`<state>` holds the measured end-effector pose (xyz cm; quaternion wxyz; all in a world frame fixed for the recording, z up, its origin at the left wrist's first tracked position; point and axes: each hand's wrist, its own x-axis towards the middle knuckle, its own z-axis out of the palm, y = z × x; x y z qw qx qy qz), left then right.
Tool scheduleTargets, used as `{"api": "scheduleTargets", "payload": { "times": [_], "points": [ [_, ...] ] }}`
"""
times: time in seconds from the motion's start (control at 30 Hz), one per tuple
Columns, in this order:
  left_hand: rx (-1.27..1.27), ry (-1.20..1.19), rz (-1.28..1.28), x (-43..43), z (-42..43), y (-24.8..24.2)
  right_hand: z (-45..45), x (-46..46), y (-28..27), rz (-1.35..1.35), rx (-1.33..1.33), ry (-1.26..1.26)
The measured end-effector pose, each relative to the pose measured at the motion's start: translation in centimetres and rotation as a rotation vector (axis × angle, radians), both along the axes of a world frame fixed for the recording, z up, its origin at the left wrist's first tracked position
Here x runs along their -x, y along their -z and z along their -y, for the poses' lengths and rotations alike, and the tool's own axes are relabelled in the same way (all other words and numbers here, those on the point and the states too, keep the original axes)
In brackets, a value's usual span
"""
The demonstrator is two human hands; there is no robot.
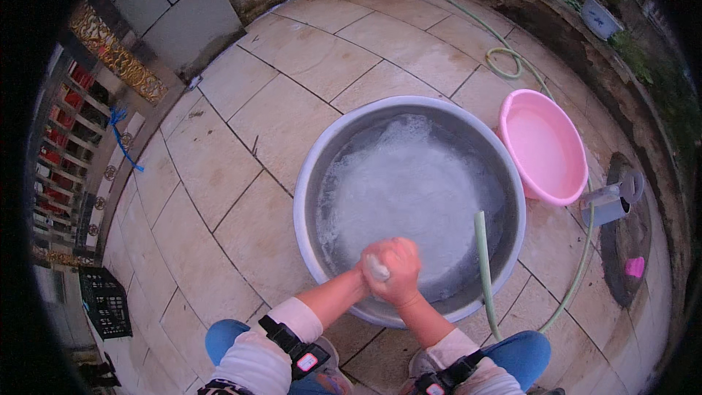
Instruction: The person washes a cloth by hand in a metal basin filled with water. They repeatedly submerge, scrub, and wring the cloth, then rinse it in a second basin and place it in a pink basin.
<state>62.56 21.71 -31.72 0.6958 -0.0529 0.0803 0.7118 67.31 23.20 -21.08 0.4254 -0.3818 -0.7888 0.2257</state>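
Observation:
My left hand (376, 264) and my right hand (399, 277) are pressed together above the near side of a large metal basin (408, 101). Between them a small bulge of whitish material (378, 267), perhaps wet cloth, shows at the front; what it is cannot be told for certain. The hands are slightly blurred and their fingers overlap. Cloudy, foamy water (406, 192) fills the lower part of the basin. A green hose (482, 252) hangs over the basin's right rim, its end above the water.
A pink plastic basin (543, 148) with cloudy liquid stands against the big basin's right side. Beyond it are a plastic pitcher (606, 211) and a pink cup (635, 267). A black crate (107, 303) sits at the left. The hose runs across the tiled floor (307, 93).

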Motion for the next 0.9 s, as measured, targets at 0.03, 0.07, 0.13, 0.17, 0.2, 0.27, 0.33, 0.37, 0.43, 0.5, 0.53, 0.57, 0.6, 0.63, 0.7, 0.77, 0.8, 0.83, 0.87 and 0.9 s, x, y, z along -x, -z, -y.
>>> {"api": "scheduleTargets", "payload": {
  "times": [0.03,0.07,0.13,0.17,0.2,0.27,0.33,0.37,0.43,0.5,0.53,0.57,0.6,0.63,0.7,0.77,0.8,0.83,0.87,0.9],
  "points": [
    [0.025,0.249,-0.086,0.5,0.0,-0.2,-0.1,-0.1,0.4,-0.063,0.014,0.044],
    [0.084,0.347,-0.264,0.7,-0.1,-0.3,-0.1,-0.1,1.0,-0.109,0.083,0.084],
    [0.217,0.411,-0.692,2.1,0.0,-0.4,-0.4,-0.7,2.8,-0.294,0.445,0.159],
    [0.286,0.365,-0.868,2.5,0.1,-0.6,-0.6,-1.2,4.0,-0.429,0.742,0.189],
    [0.392,0.381,-1.267,2.8,-0.1,-0.8,-1.0,-2.0,5.4,-0.588,1.05,0.193],
    [0.505,0.424,-1.897,3.3,-0.6,-1.1,-2.3,-4.6,8.3,-0.494,1.133,0.309],
    [0.473,0.416,-2.297,3.5,-0.9,-1.2,-3.2,-6.6,11.3,-0.357,1.131,0.343],
    [0.463,0.328,-2.544,3.5,-1.1,-1.2,-3.0,-7.3,12.5,-0.293,1.169,0.414],
    [0.373,0.289,-2.622,3.7,-1.1,-0.6,-2.2,-8.1,14.1,0.08,0.968,0.374],
    [0.282,0.312,-2.737,3.9,-0.8,0.4,-1.7,-8.5,14.6,0.426,0.927,0.33],
    [0.219,0.401,-2.779,4.1,-0.5,1.0,-1.4,-8.6,14.5,0.595,0.966,0.276],
    [0.155,0.49,-2.817,4.2,-0.4,1.6,-1.2,-8.4,14.3,0.762,0.983,0.237],
    [0.001,0.438,-2.778,4.1,-0.2,2.1,-1.2,-8.3,13.8,0.695,0.914,0.243],
    [-0.148,0.385,-2.731,4.1,-0.2,2.5,-1.3,-7.9,13.2,0.625,0.826,0.266],
    [-0.263,0.474,-2.492,4.2,-0.2,2.6,-1.7,-7.1,11.6,0.356,0.78,0.201],
    [-0.19,0.725,-2.086,4.7,-0.8,1.8,-2.6,-6.2,9.6,-0.044,0.878,0.056],
    [-0.214,0.715,-2.024,5.2,-1.0,0.9,-3.1,-5.9,8.4,-0.009,0.8,-0.005],
    [-0.222,0.712,-1.946,5.8,-1.3,-0.1,-3.4,-5.8,7.0,0.028,0.755,-0.043],
    [-0.228,0.707,-1.87,6.6,-1.7,-1.3,-3.8,-5.8,5.7,0.065,0.709,-0.081],
    [-0.164,0.691,-2.02,7.6,-2.4,-2.5,-4.3,-6.1,4.5,0.197,0.711,-0.072]
  ]
}}
